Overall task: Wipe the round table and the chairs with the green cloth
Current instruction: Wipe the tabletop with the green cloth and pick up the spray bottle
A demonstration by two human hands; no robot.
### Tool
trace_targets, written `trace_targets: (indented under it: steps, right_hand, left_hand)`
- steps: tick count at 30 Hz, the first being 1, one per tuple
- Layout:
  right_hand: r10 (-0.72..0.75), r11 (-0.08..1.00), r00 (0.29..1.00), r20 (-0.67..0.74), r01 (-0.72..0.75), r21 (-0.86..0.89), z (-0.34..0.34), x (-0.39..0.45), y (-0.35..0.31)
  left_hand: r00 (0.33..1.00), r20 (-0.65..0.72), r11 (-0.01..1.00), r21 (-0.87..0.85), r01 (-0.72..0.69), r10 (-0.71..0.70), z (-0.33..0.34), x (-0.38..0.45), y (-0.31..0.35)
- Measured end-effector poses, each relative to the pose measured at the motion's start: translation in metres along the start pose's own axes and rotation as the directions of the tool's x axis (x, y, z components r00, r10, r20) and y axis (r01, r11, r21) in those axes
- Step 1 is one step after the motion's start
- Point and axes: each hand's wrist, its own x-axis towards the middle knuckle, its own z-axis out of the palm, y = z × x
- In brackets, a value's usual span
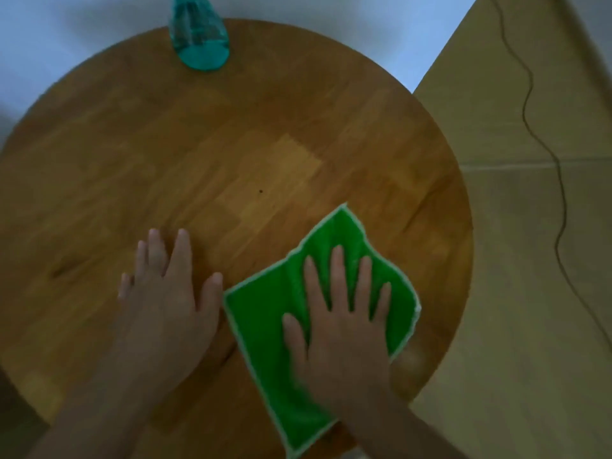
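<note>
The round table (215, 154) is warm brown wood in a patchwork of lighter and darker blocks. The cloth (268, 313) is bright green with a pale edge. The bottle (198, 34) is clear teal.

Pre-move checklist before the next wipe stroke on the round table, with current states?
1. Right hand flat on the green cloth, fingers spread: ok.
2. Cloth lying flat on the round table: mostly ok; its near corner overhangs the table's near edge.
3. Left hand flat on the bare wood beside the cloth, holding nothing: ok.
4. Path across the middle of the table free of things: ok.
5. Teal bottle stands at the far edge, apart from the cloth; a long stroke could reach it: ok for now.
6. Chairs wiped: cannot tell, none in view.
</note>
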Motion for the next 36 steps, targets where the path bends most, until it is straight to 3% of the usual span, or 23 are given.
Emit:
trace_targets:
  steps: [4, 7, 8, 10, 12, 14, 17, 19, 22, 24, 26, 28, 30, 32, 36]
  right_hand:
    - [-0.350, 0.934, 0.915, 0.202, 0.358, -0.005, 0.017, -0.056, -0.068]
    - [-0.483, 0.874, 0.847, 0.222, 0.480, 0.071, 0.007, -0.031, -0.039]
    - [-0.476, 0.879, 0.863, 0.169, 0.475, 0.047, 0.001, -0.014, -0.018]
    - [-0.333, 0.940, 0.943, 0.010, 0.332, -0.074, -0.009, 0.034, 0.027]
    - [-0.079, 0.995, 0.997, 0.006, 0.079, -0.066, -0.023, 0.083, 0.060]
    - [0.080, 0.996, 0.997, -0.011, -0.080, -0.027, -0.030, 0.114, 0.066]
    - [0.155, 0.988, 0.987, -0.028, -0.155, -0.002, -0.027, 0.127, 0.026]
    - [0.048, 0.999, 0.999, -0.011, -0.048, -0.019, -0.019, 0.121, -0.021]
    - [-0.276, 0.959, 0.961, 0.030, 0.277, -0.066, -0.002, 0.080, -0.101]
    - [-0.494, 0.861, 0.867, 0.067, 0.498, -0.103, 0.010, 0.037, -0.140]
    - [-0.682, 0.711, 0.717, 0.148, 0.696, -0.098, 0.017, 0.001, -0.153]
    - [-0.799, 0.571, 0.572, 0.188, 0.818, -0.066, 0.018, -0.012, -0.142]
    - [-0.847, 0.497, 0.493, 0.196, 0.867, -0.033, 0.016, -0.005, -0.130]
    - [-0.849, 0.499, 0.498, 0.178, 0.866, -0.046, 0.013, 0.016, -0.132]
    - [-0.735, 0.653, 0.670, 0.098, 0.740, -0.164, 0.006, 0.087, -0.184]
  left_hand:
    - [0.994, 0.057, 0.991, 0.096, 0.092, -0.097, -0.008, 0.005, -0.010]
    - [0.994, 0.062, 0.991, 0.105, 0.089, -0.096, -0.009, 0.002, -0.018]
    - [0.993, 0.055, 0.990, 0.100, 0.095, -0.101, -0.009, 0.000, -0.021]
    - [0.991, 0.046, 0.986, 0.110, 0.122, -0.127, -0.008, -0.005, -0.029]
    - [0.988, 0.046, 0.981, 0.132, 0.139, -0.146, -0.006, -0.011, -0.039]
    - [0.990, 0.038, 0.984, 0.125, 0.129, -0.135, -0.004, -0.013, -0.048]
    - [0.991, 0.013, 0.988, 0.081, 0.128, -0.130, -0.007, -0.015, -0.059]
    - [0.990, -0.030, 0.989, 0.049, 0.139, -0.137, -0.013, -0.018, -0.069]
    - [0.979, -0.101, 0.982, -0.084, 0.166, -0.175, -0.021, -0.029, -0.088]
    - [0.968, -0.145, 0.968, -0.177, 0.176, -0.203, -0.023, -0.042, -0.097]
    - [0.968, -0.161, 0.962, -0.226, 0.154, -0.193, -0.020, -0.056, -0.101]
    - [0.979, -0.144, 0.967, -0.229, 0.110, -0.145, -0.015, -0.069, -0.101]
    - [0.988, -0.114, 0.975, -0.206, 0.084, -0.109, -0.010, -0.077, -0.102]
    - [0.992, -0.087, 0.980, -0.184, 0.075, -0.092, -0.007, -0.079, -0.102]
    - [0.990, -0.137, 0.990, -0.138, 0.027, -0.046, -0.011, -0.069, -0.103]
